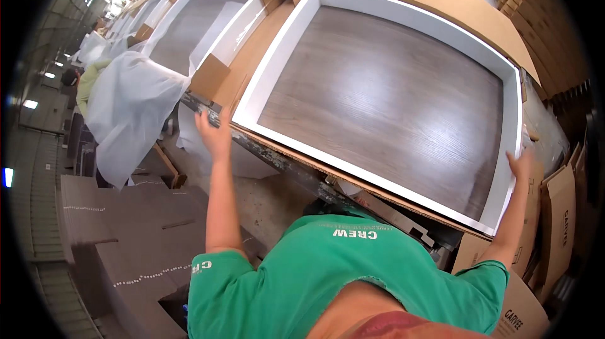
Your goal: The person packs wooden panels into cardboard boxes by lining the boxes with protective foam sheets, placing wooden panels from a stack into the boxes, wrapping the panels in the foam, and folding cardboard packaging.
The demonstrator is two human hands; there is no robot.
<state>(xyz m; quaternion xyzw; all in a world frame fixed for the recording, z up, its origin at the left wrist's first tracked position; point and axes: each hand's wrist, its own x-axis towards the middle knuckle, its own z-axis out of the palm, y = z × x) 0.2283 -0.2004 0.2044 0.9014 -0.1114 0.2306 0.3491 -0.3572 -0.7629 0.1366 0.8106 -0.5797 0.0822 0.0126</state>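
A large shallow tray-like panel with a raised white frame (pixel 372 161) and a grey-brown wood-grain face (pixel 378 99) lies in front of me on cardboard (pixel 302 153). Just left of its near left corner is my left hand (pixel 215 132), empty, its fingers spread over the cardboard's edge. At the frame's right side is my right hand (pixel 520 162), thumb and fingers apart beside the white rim. The far fingers of that hand are blurred, and whether they press on the rim is hard to see.
A second white-framed panel (pixel 189 30) lies further left along the row, with cardboard corner pieces (pixel 210 78) between. Translucent wrapping sheet (pixel 135 102) hangs before another person's sleeve (pixel 88 83). Dark grey boxes (pixel 138 244) stand at left, brown cartons (pixel 558 213) at right.
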